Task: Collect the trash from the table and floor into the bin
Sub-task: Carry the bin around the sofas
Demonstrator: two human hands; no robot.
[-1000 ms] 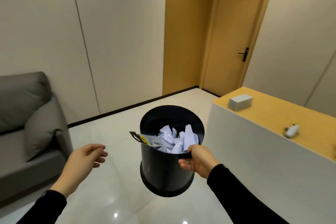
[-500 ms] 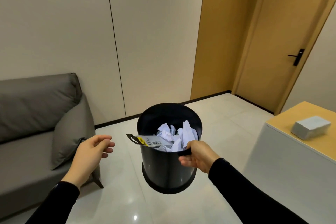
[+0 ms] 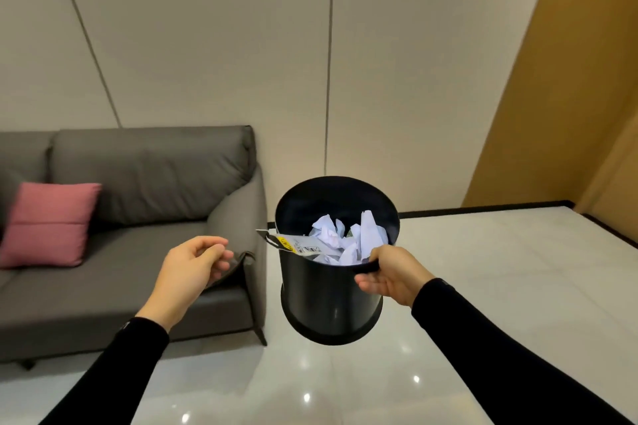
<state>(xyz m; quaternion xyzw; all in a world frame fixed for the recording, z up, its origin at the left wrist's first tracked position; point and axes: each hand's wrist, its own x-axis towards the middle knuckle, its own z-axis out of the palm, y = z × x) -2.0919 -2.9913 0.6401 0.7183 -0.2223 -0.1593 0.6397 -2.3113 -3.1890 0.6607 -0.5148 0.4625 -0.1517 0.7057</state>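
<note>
The right hand (image 3: 390,274) held the bin (image 3: 328,300) in the air above the floor (image 3: 483,286). Its grip was closed on the near rim, thumb over the edge and fingers curled under against the outer wall. The left hand (image 3: 193,266) hung to the left of the bin and apart from it, its grip loosely curled and holding nothing. The bin carried crumpled white paper (image 3: 348,238) heaped close to the rim, and a flat printed packet (image 3: 297,246) lay with one end projecting over the left edge. Beyond the hands stood a grey sofa (image 3: 138,183) with a pink cushion (image 3: 48,224), backed by a pale panelled wall (image 3: 207,45). No bench and no loose trash appeared in view, so collection was judged largely complete, or else the remaining pieces lay out of frame. Hazards from this state: the bin was supported at one point on its rim only, so a swing or a sudden stop could tip it and spill the paper. The overhanging packet was the likeliest piece to slide out. Setting the bin down hard or off level could topple it.
</note>
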